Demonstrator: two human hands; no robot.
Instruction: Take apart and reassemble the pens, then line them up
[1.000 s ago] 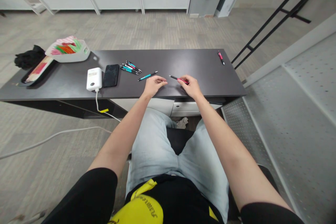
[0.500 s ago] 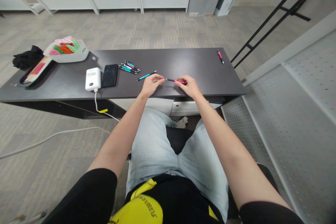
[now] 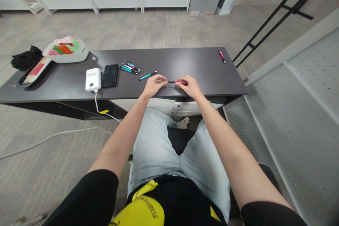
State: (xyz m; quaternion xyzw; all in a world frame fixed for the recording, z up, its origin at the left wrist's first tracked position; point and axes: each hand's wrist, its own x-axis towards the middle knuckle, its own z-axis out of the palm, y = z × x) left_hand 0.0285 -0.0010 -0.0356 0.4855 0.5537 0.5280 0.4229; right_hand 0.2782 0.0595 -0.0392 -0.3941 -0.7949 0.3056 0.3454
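Note:
A red-and-black pen (image 3: 171, 81) lies level between my two hands, a little above the front part of the dark table. My right hand (image 3: 189, 84) grips its red barrel between thumb and fingers. At the black end, the closed fingertips of my left hand (image 3: 155, 85) pinch the pen's tip. Just beyond my left hand a blue-and-black pen (image 3: 147, 76) rests on the tabletop. Farther left lies a loose bunch of several pens (image 3: 129, 67), mostly blue with some red.
Another red-and-black pen (image 3: 221, 56) lies at the table's far right. Left of the bunch are a black phone (image 3: 110, 76), a white power bank (image 3: 93, 79) with a cable, a white basket (image 3: 75, 57) of colourful items and a dark tray (image 3: 33, 81). A black cloth bundle (image 3: 25, 60) sits behind it.
The left fingertips have closed onto the pen's tip, which showed just clear of them before. The right hand keeps its grip on the red barrel.

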